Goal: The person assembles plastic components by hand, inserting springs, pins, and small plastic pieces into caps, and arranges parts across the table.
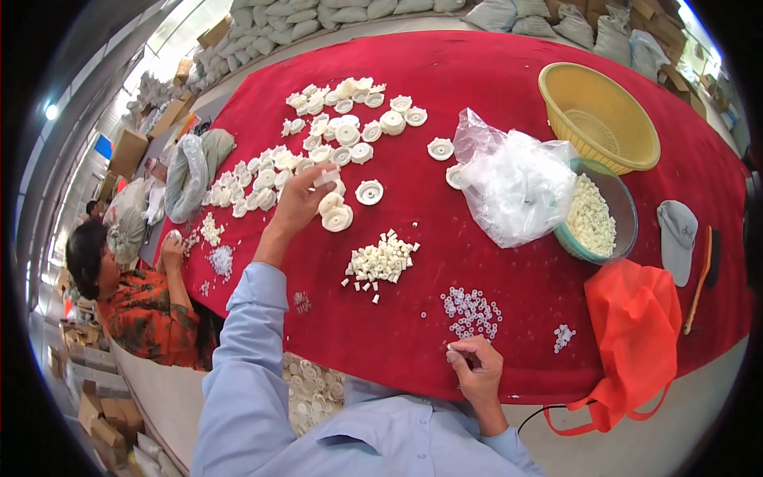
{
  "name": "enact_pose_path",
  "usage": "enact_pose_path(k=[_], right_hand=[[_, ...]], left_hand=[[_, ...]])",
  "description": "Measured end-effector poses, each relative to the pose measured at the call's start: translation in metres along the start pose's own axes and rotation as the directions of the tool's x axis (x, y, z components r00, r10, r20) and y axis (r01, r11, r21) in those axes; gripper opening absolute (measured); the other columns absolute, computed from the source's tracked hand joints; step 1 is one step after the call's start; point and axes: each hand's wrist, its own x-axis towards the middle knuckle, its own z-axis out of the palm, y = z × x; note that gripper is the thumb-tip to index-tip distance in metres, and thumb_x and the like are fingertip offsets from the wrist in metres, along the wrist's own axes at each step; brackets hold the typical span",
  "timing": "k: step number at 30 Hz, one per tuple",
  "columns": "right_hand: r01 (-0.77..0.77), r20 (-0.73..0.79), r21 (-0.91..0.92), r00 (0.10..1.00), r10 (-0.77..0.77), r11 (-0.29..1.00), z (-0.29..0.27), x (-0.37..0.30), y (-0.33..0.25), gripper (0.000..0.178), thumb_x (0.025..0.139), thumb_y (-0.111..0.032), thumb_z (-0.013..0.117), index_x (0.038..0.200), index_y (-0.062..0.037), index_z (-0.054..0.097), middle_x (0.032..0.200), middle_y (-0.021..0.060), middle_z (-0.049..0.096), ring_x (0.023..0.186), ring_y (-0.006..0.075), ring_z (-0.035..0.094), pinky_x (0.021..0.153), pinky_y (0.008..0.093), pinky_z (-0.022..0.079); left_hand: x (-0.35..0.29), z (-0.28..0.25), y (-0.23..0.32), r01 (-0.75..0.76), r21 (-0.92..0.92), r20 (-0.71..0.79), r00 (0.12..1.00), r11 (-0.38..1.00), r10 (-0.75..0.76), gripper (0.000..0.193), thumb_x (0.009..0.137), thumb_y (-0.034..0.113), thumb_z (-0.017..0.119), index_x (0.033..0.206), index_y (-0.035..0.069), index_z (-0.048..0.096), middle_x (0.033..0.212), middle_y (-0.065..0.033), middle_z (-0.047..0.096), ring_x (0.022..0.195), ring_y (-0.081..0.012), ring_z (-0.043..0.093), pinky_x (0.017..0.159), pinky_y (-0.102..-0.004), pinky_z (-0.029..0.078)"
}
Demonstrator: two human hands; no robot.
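Observation:
My left hand (300, 203) reaches over the red-covered table, its fingers closed on a white plastic part (326, 177). Just beside those fingers lie stacked round white parts (338, 217) and a single round part (369, 191). Near the front edge my right hand (479, 372) pinches a small whitish piece (451, 348) between thumb and forefinger. Beyond that hand spreads a cluster of small translucent rings (472, 312). Between my hands sits a heap of small cream plugs (380, 258). A large spread of round white parts (346, 133) covers the far left of the table.
To the right are a clear plastic bag (517, 187), a glass bowl of cream plugs (628, 208) and a yellow basket (653, 147). A red bag (633, 334), grey cap (676, 238) and brush (699, 278) lie nearer the right edge. Another person (151, 310) works at the left.

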Motion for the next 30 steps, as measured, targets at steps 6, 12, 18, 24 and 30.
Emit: enact_pose_path(k=[6, 12, 18, 24, 30], right_hand=[[-0.061, -0.046, 0.104, 0.997, 0.066, 0.993, 0.0, -0.006, 0.007, 0.012, 0.089, 0.005, 0.077, 0.098, 0.0005, 0.071, 0.089, 0.0058, 0.068, 0.076, 0.01, 0.063, 0.065, 0.0225, 0.05], [-0.068, -0.006, 0.026, 0.998, 0.068, 0.997, 0.0, -0.007, 0.003, 0.009, 0.093, 0.006, 0.07, 0.101, 0.0019, 0.068, 0.092, 0.0062, 0.067, 0.078, 0.0107, 0.066, 0.069, 0.0226, 0.053], [-0.146, -0.003, 0.187, 0.989, 0.149, 0.971, 0.021, -0.006, -0.031, 0.011, 0.092, 0.01, 0.07, 0.101, 0.0038, 0.068, 0.098, 0.0086, 0.067, 0.082, 0.0119, 0.067, 0.075, 0.0241, 0.056], [0.064, 0.066, 0.015, 0.996, -0.065, 0.998, 0.049, -0.004, -0.053, 0.022, 0.083, 0.008, 0.08, 0.101, 0.0, 0.072, 0.094, 0.0114, 0.072, 0.082, 0.0183, 0.07, 0.069, 0.0286, 0.056], [0.063, 0.067, -0.128, 0.996, -0.054, 0.99, 0.061, -0.001, -0.052, 0.021, 0.08, 0.006, 0.082, 0.096, -0.002, 0.071, 0.09, 0.0105, 0.072, 0.078, 0.0192, 0.07, 0.065, 0.03, 0.055]], left_hand=[[-0.088, 0.015, 0.098, 0.387, -0.483, 0.209, 0.922, 0.785, -0.325, 0.036, 0.099, 0.02, 0.072, 0.13, 0.004, 0.069, 0.094, -0.001, 0.072, 0.078, -0.0085, 0.066, 0.069, -0.0238, 0.053], [-0.204, 0.085, 0.141, 0.425, -0.871, 0.279, 0.84, 0.246, -0.466, 0.028, 0.104, 0.019, 0.065, 0.125, 0.0, 0.066, 0.123, -0.0143, 0.071, 0.101, -0.0148, 0.069, 0.08, -0.0277, 0.057], [-0.221, 0.105, 0.155, 0.41, -0.896, 0.249, 0.784, 0.173, -0.569, 0.054, 0.091, 0.002, 0.079, 0.136, 0.0, 0.049, 0.113, -0.0142, 0.072, 0.101, -0.0179, 0.072, 0.085, -0.0322, 0.062], [-0.226, 0.109, 0.155, 0.594, -0.772, 0.343, 0.69, 0.227, -0.638, 0.037, 0.093, 0.011, 0.08, 0.123, -0.002, 0.063, 0.101, -0.0081, 0.075, 0.079, -0.01, 0.071, 0.058, -0.0198, 0.053], [-0.223, 0.105, 0.177, 0.545, -0.797, 0.293, 0.726, 0.261, -0.622, 0.027, 0.098, 0.01, 0.073, 0.121, -0.002, 0.066, 0.101, -0.0074, 0.075, 0.076, -0.0055, 0.068, 0.054, -0.0183, 0.047]])
